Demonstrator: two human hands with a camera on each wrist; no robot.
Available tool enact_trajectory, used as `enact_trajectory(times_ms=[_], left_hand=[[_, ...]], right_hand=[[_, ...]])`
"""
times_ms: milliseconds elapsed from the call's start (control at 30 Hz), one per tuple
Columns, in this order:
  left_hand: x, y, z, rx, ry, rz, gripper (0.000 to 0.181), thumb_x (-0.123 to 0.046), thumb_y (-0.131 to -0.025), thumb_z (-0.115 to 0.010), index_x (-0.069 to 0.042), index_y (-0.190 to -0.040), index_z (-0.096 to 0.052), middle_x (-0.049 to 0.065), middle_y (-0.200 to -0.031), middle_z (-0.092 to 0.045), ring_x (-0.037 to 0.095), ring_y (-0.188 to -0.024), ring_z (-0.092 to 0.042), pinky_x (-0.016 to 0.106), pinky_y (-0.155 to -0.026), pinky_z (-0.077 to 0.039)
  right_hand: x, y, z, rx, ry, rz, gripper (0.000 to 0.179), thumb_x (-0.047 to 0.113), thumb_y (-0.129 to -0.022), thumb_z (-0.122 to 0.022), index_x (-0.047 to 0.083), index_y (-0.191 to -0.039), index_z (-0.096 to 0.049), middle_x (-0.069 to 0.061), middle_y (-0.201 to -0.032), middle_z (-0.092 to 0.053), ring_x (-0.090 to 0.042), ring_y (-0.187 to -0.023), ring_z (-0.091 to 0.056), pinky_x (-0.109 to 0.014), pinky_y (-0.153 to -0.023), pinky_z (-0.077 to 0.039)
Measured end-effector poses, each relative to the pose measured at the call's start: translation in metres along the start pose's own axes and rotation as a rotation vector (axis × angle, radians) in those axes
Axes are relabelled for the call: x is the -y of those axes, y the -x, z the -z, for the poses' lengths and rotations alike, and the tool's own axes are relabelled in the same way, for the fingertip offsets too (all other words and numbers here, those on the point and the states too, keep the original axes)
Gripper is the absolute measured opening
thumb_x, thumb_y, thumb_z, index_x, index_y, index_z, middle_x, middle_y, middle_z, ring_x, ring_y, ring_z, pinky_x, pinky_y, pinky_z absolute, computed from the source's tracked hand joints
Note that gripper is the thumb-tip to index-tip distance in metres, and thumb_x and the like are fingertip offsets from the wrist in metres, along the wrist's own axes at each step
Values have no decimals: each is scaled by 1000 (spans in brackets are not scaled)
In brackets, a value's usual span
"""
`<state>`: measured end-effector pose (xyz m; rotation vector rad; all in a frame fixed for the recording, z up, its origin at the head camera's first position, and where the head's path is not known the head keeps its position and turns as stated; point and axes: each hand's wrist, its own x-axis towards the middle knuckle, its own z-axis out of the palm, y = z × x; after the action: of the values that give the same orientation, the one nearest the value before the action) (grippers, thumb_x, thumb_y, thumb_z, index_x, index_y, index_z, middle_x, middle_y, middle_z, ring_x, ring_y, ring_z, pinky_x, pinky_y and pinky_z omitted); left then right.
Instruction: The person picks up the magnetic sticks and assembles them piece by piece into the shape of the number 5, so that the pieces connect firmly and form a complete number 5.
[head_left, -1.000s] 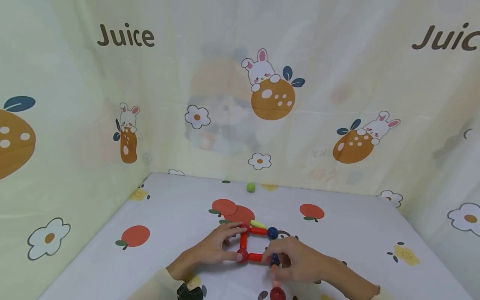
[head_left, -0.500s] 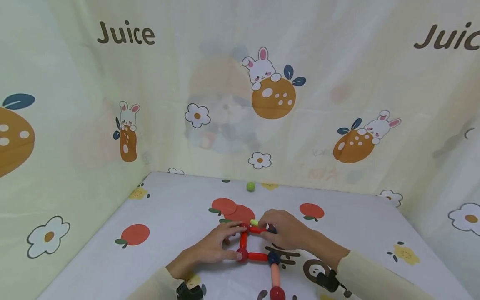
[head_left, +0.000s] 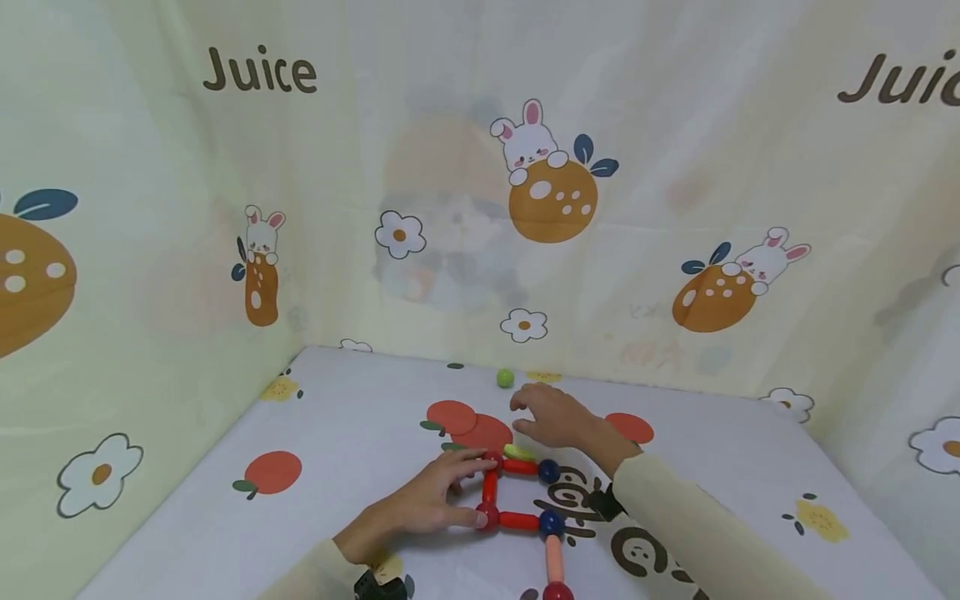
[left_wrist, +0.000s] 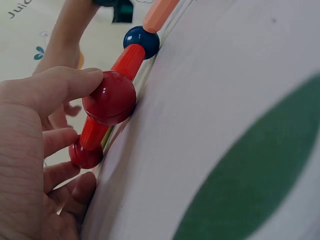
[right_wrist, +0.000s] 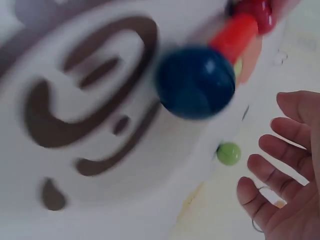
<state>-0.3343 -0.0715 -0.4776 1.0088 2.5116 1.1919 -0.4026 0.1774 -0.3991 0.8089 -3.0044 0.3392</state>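
Note:
Red rods and red and blue balls are joined into an open-sided square on the table. My left hand (head_left: 427, 500) holds its left side, thumb on the near red ball (left_wrist: 110, 97) and fingers at the far red ball (left_wrist: 86, 153). Red rods run right to the far blue ball (head_left: 549, 472) and near blue ball (head_left: 551, 523). From the latter a pink rod (head_left: 554, 560) leads to another red ball (head_left: 558, 592). Beyond the square, my right hand (head_left: 555, 414) is raised with fingers loosely bent, holding nothing. A green ball (head_left: 505, 378) lies farther back.
A yellow-green rod (head_left: 519, 452) lies just behind the far red rod. The white table cloth (head_left: 360, 417) carries printed fruit and lettering. Printed curtains (head_left: 420, 167) stand at the back and both sides.
My right hand has left the near blue ball, passed over the far blue ball, and moved away beyond the square toward the green ball. My left hand has stayed in place.

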Motion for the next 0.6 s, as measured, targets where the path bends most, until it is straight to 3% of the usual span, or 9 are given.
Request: enact_trajectory(times_ms=[267,600], left_hand=[[3,0,-1,2,6,24,73,-45,-83,-77,-34,-150,-50,-3,-156,-40,14,-121,-48,28,-92,-50],[1,-1,1,6,3,18,72,-46,-84,-76,-33,-150,-50,-3,-157,-40,13,-121,-48,28,-92,-49]], right_hand=[[-15,-38,-8,13,-78,-133,42,23,-93,-73,10,-132,-62,-12,-134,-61,-26,-116,-57,-46,-99,-52],[-22,-71,-26,42,-17,-184,68,24,-92,-72,14,-154,-44,-8,-156,-43,-32,-138,-43,-52,-109,-43]])
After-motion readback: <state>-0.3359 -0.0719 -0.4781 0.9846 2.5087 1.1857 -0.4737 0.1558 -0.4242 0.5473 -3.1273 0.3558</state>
